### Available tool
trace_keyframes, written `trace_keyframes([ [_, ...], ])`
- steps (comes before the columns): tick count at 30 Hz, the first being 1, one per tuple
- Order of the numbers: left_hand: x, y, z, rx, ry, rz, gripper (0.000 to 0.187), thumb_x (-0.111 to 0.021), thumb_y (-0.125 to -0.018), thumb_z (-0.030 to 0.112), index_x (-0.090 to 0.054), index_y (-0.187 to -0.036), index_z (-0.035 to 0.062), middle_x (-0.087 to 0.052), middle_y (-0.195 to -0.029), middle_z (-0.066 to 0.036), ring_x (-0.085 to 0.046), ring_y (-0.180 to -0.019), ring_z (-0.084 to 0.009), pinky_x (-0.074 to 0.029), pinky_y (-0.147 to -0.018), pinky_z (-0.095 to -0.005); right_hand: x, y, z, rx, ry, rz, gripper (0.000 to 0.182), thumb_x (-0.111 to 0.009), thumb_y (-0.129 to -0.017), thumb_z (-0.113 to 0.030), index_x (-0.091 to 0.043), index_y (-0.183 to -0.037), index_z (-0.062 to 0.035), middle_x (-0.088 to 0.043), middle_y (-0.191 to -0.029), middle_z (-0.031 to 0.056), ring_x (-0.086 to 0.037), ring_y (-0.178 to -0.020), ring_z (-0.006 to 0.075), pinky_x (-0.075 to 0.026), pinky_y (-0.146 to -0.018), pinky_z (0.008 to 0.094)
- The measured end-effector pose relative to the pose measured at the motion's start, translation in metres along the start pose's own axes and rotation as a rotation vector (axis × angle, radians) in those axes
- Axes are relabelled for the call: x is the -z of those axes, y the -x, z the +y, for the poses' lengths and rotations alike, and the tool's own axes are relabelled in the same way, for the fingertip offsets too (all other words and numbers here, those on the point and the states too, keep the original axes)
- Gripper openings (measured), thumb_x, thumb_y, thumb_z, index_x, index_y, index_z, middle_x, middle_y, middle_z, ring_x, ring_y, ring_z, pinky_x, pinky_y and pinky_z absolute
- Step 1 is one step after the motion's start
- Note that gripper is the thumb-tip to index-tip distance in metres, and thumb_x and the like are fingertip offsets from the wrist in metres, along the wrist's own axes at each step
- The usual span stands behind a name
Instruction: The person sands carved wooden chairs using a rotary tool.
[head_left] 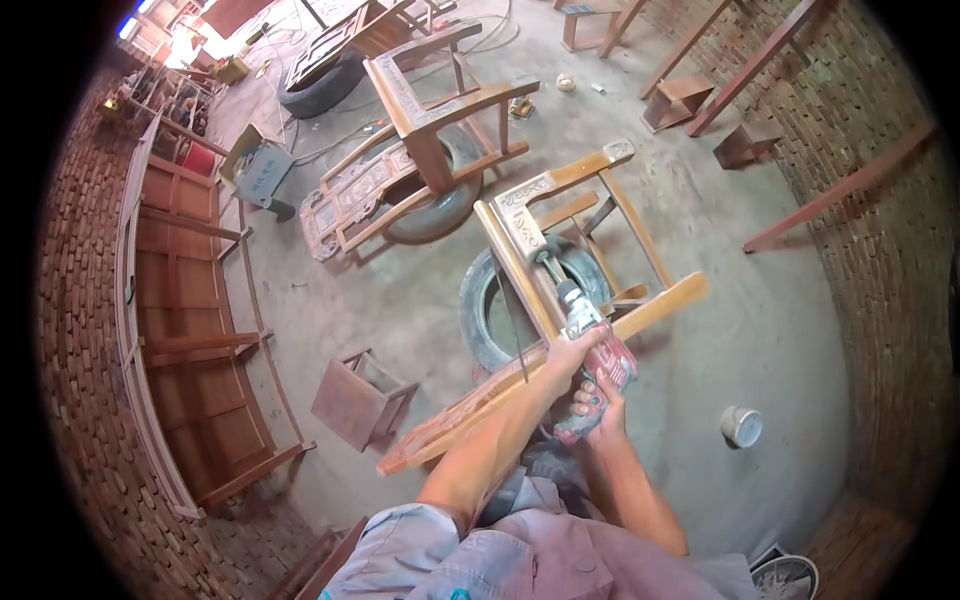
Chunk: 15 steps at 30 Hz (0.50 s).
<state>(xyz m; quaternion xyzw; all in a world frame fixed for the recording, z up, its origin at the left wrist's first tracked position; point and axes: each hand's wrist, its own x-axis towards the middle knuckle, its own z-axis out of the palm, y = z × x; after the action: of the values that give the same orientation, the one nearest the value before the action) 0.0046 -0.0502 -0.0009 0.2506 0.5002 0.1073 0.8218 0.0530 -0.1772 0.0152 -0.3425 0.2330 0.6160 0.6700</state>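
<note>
A red and grey power tool (612,362) is held in both hands over a carved wooden chair frame (530,262). My left hand (576,350) wraps round the front of its body, and my right hand (601,403) grips the handle behind. The round head (541,256) at the end of the tool's shaft meets the carved panel (522,228) of the frame. That chair lies tipped over on a tyre (478,312), its long back reaching toward the lower left beneath my left forearm.
Another carved chair (428,140) rests on a tyre further ahead. A small wooden stool (356,402) stands at the left, near a large panelled frame (200,345). A white tub (741,426) is at the right. Posts lean on the brick wall (840,130). A box (258,168) sits back left.
</note>
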Motion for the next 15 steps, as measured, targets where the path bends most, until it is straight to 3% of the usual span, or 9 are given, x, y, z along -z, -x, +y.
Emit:
trace_keyframes([
  [3,0.001,0.002,0.005,0.026,0.003,0.004,0.040,-0.076,-0.086,0.034,-0.066,-0.111,0.0044,-0.069,-0.089,-0.008,-0.065,-0.076,-0.0186,-0.052,-0.068,-0.0360,0.001,0.003,0.001,-0.010,0.011,0.010,0.021,-0.062,-0.097,-0.028,-0.055,-0.106,-0.0102,-0.052,-0.074,-0.0023,-0.049,-0.060,0.0082,-0.041,-0.048,0.0227],
  [10,0.001,-0.003,-0.052,-0.021,-0.033,0.016,0.046,-0.079,-0.081,0.039,-0.070,-0.108,0.0029,-0.070,-0.094,-0.007,-0.064,-0.084,-0.0159,-0.050,-0.077,-0.0320,0.019,0.030,0.002,-0.013,0.013,0.007,0.020,-0.061,-0.098,-0.029,-0.056,-0.110,-0.0140,-0.051,-0.073,-0.0031,-0.050,-0.060,0.0088,-0.041,-0.048,0.0228],
  [15,-0.008,0.008,-0.020,-0.023,0.024,0.018,0.041,-0.078,-0.082,0.037,-0.069,-0.102,0.0030,-0.069,-0.087,-0.007,-0.063,-0.073,-0.0165,-0.051,-0.065,-0.0330,0.015,0.017,-0.007,-0.014,0.024,0.027,0.018,-0.061,-0.098,-0.027,-0.055,-0.107,-0.0118,-0.051,-0.072,-0.0021,-0.050,-0.060,0.0088,-0.042,-0.048,0.0234],
])
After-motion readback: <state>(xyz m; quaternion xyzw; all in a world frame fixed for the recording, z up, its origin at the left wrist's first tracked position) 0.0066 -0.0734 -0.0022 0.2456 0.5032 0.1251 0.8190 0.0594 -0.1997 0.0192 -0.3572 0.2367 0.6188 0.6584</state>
